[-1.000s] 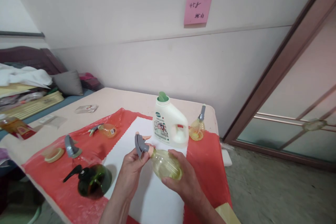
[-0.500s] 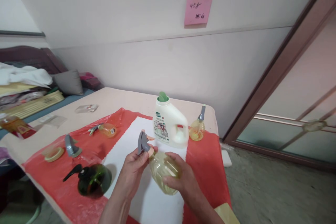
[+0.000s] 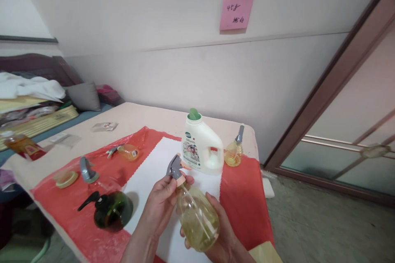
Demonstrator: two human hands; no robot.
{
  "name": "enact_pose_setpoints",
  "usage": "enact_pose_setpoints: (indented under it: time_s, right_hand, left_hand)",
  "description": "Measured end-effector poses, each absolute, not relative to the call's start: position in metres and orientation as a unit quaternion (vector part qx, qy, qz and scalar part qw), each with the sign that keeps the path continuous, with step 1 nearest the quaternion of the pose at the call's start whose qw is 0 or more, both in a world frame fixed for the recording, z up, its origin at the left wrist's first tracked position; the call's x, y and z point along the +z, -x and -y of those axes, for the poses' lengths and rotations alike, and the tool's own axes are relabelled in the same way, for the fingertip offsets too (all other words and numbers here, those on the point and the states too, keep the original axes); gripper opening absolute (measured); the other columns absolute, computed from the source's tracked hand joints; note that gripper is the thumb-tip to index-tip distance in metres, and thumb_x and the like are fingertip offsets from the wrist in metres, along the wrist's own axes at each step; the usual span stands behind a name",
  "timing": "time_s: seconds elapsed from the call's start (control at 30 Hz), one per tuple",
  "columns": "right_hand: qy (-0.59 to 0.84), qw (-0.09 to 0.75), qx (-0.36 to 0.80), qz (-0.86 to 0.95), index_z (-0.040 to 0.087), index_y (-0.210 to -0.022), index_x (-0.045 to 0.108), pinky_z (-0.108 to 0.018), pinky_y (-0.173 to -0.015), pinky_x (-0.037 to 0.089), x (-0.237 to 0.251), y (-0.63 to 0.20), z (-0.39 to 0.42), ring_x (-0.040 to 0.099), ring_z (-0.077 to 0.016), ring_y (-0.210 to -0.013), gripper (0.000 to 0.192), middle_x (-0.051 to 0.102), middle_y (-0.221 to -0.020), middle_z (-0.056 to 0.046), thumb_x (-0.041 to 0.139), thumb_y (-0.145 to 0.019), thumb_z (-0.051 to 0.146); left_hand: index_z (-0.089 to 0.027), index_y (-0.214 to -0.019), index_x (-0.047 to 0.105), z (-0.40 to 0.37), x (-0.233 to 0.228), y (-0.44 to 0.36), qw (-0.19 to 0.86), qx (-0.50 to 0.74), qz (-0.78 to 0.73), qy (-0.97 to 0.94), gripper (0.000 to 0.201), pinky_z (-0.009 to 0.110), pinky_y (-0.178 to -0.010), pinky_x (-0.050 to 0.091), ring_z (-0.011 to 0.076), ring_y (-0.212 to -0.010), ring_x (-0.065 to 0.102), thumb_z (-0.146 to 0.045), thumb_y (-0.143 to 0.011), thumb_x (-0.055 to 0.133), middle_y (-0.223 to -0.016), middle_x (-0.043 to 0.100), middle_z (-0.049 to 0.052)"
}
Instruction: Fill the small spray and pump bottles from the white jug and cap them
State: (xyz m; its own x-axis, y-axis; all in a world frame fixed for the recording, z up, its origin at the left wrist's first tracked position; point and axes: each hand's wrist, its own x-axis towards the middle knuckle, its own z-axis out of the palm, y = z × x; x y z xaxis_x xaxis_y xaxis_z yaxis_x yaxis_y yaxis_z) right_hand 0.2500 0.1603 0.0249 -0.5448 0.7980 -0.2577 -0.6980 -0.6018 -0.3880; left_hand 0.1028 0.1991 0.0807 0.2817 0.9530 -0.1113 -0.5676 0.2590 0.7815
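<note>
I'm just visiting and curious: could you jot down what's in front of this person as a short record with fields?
Left hand: fingers at the grey spray head
Right hand: cradles the yellow spray bottle from below
Bottle pose: tilted, head up
Behind: white jug, small yellow sprayer
Left side: dark green bottle lying down, loose grey spray head
Surface: red sheet under white cloth

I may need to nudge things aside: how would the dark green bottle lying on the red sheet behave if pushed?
The green bottle has a round body and lies on its side, so it would probably roll. It looks like thin see-through plastic, likely light. Its black trigger may stop a full turn.
</note>
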Motion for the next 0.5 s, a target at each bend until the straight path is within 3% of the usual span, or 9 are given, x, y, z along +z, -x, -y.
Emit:
enact_pose_setpoints:
  time_s: [0.1,0.33,0.5]
  right_hand:
    - [0.154,0.394,0.904,0.062,0.012,-0.112,0.065,-0.035,-0.047,0.053,0.016,-0.248,-0.162,0.072,-0.0271,-0.062,0.067,0.076,-0.094,-0.009,0.057,-0.076,0.068]
    - [0.159,0.38,0.911,0.01,0.01,-0.107,0.066,-0.034,-0.049,0.054,0.022,-0.247,-0.163,0.071,-0.0263,-0.063,0.061,0.075,-0.081,-0.009,0.05,-0.085,0.065]
    - [0.276,0.504,0.816,0.064,0.013,-0.122,0.058,-0.035,-0.063,0.054,0.038,-0.236,-0.163,0.069,-0.0233,-0.08,0.07,0.073,-0.099,-0.01,0.048,-0.084,0.071]
  left_hand:
    - [-0.015,-0.097,0.075,-0.193,0.084,-0.108,0.737,0.521,-0.302,-0.305,0.024,0.029,-0.067,0.05,0.0197,-0.076,0.067,-0.036,-0.085,0.071,-0.097,0.074,0.012]
    - [-0.018,-0.104,0.07,-0.184,0.08,-0.13,0.668,0.599,-0.359,-0.256,0.032,0.03,-0.073,0.053,0.0226,-0.088,0.07,-0.041,-0.083,0.073,-0.094,0.074,0.008]
    - [-0.017,-0.101,0.068,-0.19,0.072,-0.133,0.594,0.658,-0.392,-0.245,0.038,0.029,-0.074,0.054,0.0205,-0.084,0.07,-0.042,-0.074,0.08,-0.09,0.073,0.006]
